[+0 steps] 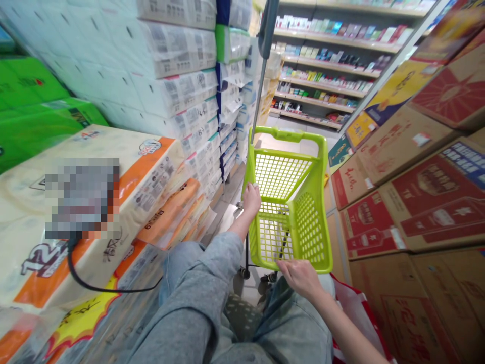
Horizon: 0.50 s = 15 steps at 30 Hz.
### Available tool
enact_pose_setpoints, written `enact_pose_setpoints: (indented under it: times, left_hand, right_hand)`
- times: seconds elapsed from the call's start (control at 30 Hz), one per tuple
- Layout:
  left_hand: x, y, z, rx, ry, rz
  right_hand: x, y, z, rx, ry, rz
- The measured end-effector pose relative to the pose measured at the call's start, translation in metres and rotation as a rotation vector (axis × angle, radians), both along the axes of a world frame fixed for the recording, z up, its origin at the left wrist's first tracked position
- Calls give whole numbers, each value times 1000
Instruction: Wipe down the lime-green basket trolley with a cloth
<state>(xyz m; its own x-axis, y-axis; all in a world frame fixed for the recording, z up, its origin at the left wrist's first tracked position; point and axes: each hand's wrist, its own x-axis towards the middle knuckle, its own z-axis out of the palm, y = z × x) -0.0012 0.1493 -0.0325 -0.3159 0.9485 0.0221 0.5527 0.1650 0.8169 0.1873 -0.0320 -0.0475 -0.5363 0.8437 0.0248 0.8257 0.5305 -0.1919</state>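
Note:
A lime-green shopping basket (310, 227) with mesh walls stands in front of my knees, on a wheeled frame whose casters (244, 273) show below it. A grey pole handle (265, 45) rises at its far left corner. My left hand (252, 198) is closed on the basket's left rim, fingers curled over the edge. On the near rim rests my right hand (301, 277), its fingers hooked over the lip and partly hidden. The floor shows through the basket's mesh bottom.
Stacked tissue packs (182, 96) line the left side. On a nearer pack (151, 146) lies a blurred-out device (85, 197) with a black cable (102, 289). Cardboard cartons (428, 197) wall the right side. Product shelves (322, 76) stand at the aisle's far end.

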Motion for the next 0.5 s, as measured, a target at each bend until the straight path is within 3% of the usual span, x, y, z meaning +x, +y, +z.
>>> enact_pose_setpoints:
  times: [0.13,0.37,0.5]
  left_hand:
    - [7,-21,-11,-65,-119,61]
    - [24,-84,-32,79,-198,7]
    - [33,-97,-39,107,-183,12]
  right_hand:
    - [3,2,0,-19,-6,-2]
    - [6,4,-2,-26,-14,12]
    - [6,4,-3,-19,-12,18]
